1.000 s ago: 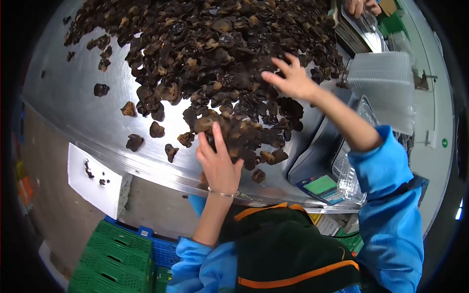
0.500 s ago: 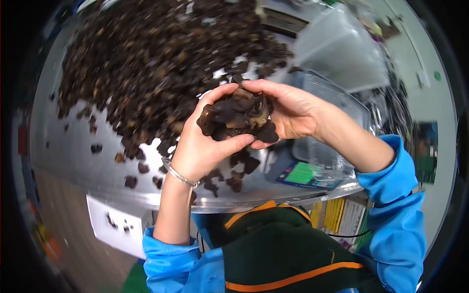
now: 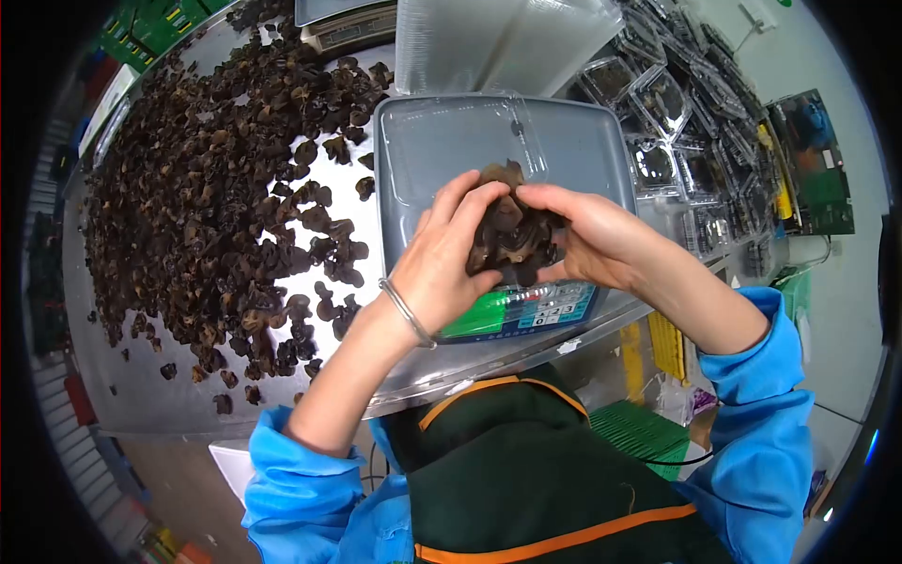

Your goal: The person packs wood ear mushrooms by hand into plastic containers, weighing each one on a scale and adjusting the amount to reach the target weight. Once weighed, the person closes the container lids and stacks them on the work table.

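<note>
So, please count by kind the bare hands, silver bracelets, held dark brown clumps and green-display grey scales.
Left hand and right hand, bare: 2
Round silver metal bracelet: 1
Held dark brown wrinkled clump: 1
Grey rectangular scale, green display: 1
Total: 5

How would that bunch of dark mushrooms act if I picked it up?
The bunch would probably be floppy, since its pieces look thin and wavy. It might be slippery, being shiny. Bits could drop, since the left hand and right hand cup many separate pieces.
</note>
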{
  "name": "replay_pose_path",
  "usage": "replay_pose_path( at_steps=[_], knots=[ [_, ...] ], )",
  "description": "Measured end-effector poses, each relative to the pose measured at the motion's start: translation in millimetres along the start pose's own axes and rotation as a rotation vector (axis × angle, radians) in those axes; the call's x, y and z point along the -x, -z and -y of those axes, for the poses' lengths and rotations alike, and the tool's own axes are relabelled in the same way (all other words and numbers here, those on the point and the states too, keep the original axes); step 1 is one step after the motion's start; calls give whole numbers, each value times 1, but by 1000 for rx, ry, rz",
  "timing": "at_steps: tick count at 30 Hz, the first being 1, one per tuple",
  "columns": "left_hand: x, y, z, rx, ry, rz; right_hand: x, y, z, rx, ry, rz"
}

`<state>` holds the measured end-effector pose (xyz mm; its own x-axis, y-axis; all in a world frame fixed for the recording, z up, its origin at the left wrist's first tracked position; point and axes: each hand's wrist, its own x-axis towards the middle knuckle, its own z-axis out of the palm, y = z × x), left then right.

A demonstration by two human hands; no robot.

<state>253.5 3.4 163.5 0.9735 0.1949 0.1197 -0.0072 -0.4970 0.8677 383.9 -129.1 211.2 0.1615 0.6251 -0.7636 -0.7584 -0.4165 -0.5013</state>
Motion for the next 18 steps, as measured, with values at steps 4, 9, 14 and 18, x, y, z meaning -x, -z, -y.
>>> replay_pose_path(
  at_steps=[4,9,14,18],
  knots=[
    [4,4,-16,-229,49,205,19,13,4,287,44,-132],
    [24,9,-38,-465,74,197,27,35,-19,1026,375,-64],
    [39,-3,-23,-361,25,106,18,52,-49,1324,837,-185],
    [24,-5,-7,-383,-99,46,-2,55,-49,1274,943,-304]
  ],
)
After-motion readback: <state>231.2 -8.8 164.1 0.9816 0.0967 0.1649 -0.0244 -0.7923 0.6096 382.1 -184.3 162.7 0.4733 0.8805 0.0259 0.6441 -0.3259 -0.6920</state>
